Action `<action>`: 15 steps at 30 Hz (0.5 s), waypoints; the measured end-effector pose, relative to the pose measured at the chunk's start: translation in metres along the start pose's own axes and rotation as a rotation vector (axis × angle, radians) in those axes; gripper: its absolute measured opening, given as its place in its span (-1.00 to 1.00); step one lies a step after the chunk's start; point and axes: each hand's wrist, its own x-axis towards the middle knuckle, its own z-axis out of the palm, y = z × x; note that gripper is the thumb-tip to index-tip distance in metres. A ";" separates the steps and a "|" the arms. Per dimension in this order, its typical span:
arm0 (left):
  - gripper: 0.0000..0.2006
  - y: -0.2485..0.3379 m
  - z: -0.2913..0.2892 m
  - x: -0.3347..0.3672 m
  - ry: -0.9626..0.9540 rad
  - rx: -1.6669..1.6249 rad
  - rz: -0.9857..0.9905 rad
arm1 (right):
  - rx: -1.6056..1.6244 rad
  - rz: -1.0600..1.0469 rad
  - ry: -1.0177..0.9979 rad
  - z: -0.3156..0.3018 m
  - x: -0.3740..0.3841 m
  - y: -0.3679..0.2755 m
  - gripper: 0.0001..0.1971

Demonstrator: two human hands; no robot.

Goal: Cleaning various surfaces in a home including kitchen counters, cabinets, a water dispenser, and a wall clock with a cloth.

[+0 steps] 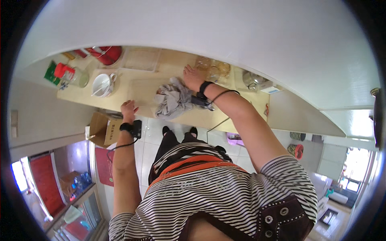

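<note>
Over the pale wooden countertop [165,64], my right hand [194,78] reaches to the far side of a bunched grey cloth [173,101]. Its fingers look slightly bent and apart, with nothing visible in them. Beside it on the right is a clear amber-tinted plastic tray with round hollows [213,69]. At the counter's near edge, left of the cloth, hovers my left hand [128,108]. The thumb there stands apart from loosely bent fingers, and no object shows in it. Both wrists wear black straps with cabled devices; the right one partly overlaps the cloth's right side.
A white mug [103,85] with a utensil, a red-lidded jar [74,75] and a red pail-like container [106,55] stand at left. A clear shallow tray [139,60] lies behind. Glassware [252,79] sits at right. Below is an open cardboard box [105,130].
</note>
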 end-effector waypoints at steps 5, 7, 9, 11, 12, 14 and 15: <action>-0.92 0.045 -0.022 -0.045 -0.088 -0.195 0.165 | -0.319 0.015 -0.280 0.011 0.005 -0.008 -0.64; -0.94 0.051 -0.035 -0.061 -0.051 -0.152 0.220 | -0.342 -0.127 -0.186 0.000 -0.007 -0.004 -0.68; -0.93 0.083 -0.007 -0.070 -0.071 -0.095 0.423 | -0.485 -0.004 -0.159 0.012 -0.002 0.004 -0.70; -0.91 0.102 -0.004 -0.071 -0.093 -0.075 0.524 | -0.608 0.080 -0.126 0.022 0.006 0.014 -0.72; -0.91 0.108 -0.003 -0.071 -0.067 0.030 0.651 | -0.437 0.087 -0.048 0.025 0.006 0.024 -0.75; -0.92 0.106 -0.013 -0.071 -0.011 0.150 0.759 | -0.248 0.065 0.020 0.025 -0.001 0.024 -0.77; -0.92 0.090 -0.034 -0.073 0.030 0.077 0.688 | -0.295 0.003 -0.092 0.016 -0.005 0.009 -0.80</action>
